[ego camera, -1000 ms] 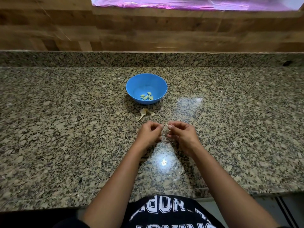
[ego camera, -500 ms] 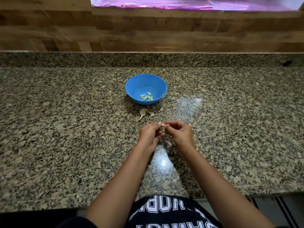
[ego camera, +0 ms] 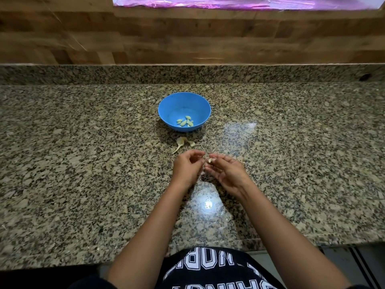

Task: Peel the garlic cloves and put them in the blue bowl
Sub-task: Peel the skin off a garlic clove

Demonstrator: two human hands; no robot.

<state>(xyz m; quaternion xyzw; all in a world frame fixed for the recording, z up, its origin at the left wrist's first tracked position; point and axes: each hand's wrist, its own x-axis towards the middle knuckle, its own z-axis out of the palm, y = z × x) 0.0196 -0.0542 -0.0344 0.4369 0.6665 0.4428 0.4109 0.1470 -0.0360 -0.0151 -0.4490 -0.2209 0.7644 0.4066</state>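
A blue bowl (ego camera: 166, 110) stands on the granite counter and holds several pale peeled cloves (ego camera: 185, 122). In front of the bowl, my two hands meet over the counter. My right hand (ego camera: 226, 173) pinches a small whitish garlic clove (ego camera: 211, 160) at its fingertips. My left hand (ego camera: 186, 168) has its fingers curled, with the tips right beside that clove; whether they pinch a bit of skin is too small to tell.
Loose garlic skins and a stem (ego camera: 183, 143) lie between the bowl and my hands. The speckled granite counter (ego camera: 83, 163) runs wide to both sides, ending in a low granite upstand and a wooden wall (ego camera: 187, 34) behind. The counter's front edge is at my waist.
My hands have parted slightly; the right hand has turned palm-up and opened a little, with the clove now showing at its fingertips. The bowl and skins have not moved.
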